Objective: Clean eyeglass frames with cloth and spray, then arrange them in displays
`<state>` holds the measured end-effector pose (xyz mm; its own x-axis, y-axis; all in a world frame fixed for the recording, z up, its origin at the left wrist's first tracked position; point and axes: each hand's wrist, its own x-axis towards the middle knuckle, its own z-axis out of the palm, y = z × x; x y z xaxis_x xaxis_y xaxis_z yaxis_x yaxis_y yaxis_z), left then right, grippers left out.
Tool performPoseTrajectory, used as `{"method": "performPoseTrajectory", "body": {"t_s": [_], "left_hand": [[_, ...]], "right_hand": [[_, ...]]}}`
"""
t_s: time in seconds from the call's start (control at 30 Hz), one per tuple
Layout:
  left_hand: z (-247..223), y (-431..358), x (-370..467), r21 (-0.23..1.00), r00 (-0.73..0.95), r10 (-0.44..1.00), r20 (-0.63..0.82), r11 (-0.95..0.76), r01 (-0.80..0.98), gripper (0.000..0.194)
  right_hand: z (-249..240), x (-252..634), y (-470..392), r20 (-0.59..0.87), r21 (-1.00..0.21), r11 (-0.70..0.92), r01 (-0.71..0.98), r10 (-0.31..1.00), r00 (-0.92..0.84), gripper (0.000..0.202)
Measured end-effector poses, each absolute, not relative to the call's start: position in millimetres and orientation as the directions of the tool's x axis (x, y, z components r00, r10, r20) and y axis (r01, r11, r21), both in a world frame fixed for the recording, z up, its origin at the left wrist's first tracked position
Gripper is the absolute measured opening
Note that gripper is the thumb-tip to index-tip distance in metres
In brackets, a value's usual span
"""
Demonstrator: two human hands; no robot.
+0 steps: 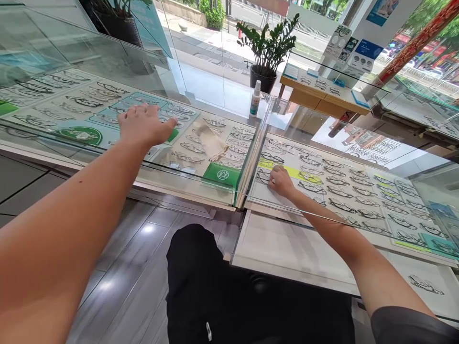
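At lower centre of the frame: white drawer (287,243), drawn out of the right-hand display case toward the dark-clothed knees, its surface bare where visible. Risk judged here: could be knocked by a knee or by the forearm, jolting whatever lay on the trays.

Just beyond, at centre right: right hand (281,181), passed under the glass top (358,228) of the right-hand case, fingers curled down onto one of the eyeglass frames (267,176) beside a yellow strip (304,176). Could not be told whether closed on that frame or merely touching it. Rows packed close, so neighbouring frames likely to be dragged or snagged by a temple if lifted carelessly; wrist near the glass edge, with knuckles liable to scrape on withdrawal.

At upper left of centre: left hand (145,125), extended palm down, open and holding nothing, on or just above the glass of the left-hand case (107,62); contact blurred. Weight leaned there judged a hazard to the pane, and a sure source of smears.

Right of that hand, lying on the same glass: pale cloth (211,141), well clear of both hands; under the glass at its near corner, green sign (222,174).

Farther back, at upper centre: spray bottle (255,99), upright at the far edge of the glass, easily toppled by a sweeping arm. Behind it, on the floor: potted plant (268,48).
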<state>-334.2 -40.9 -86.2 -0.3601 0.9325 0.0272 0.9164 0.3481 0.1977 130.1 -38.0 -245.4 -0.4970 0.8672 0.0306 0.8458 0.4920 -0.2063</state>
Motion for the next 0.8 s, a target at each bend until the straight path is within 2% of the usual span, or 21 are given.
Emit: {"method": "performPoseTrajectory", "body": {"t_s": [0.27, 0.53, 0.8], "left_hand": [[-85.1, -40.9, -333.6, 0.191, -0.367, 0.93, 0.025, 0.356, 0.915, 0.103], [-86.0, -41.3, -332.5, 0.176, -0.368, 0.929, 0.041, 0.356, 0.918, 0.098], [-80.7, -44.7, -327.7, 0.18, -0.375, 0.927, 0.006, 0.368, 0.912, 0.099]], "right_hand": [[-253.4, 133.6, -36.3, 0.042, -0.219, 0.506, 0.834, 0.859, -0.51, 0.004], [-253.3, 138.8, -45.1, 0.118, -0.214, 0.527, 0.822, 0.85, -0.514, 0.007], [-244.9, 143.9, -63.5, 0.173, -0.184, 0.583, 0.792, 0.812, -0.557, 0.017]]}}
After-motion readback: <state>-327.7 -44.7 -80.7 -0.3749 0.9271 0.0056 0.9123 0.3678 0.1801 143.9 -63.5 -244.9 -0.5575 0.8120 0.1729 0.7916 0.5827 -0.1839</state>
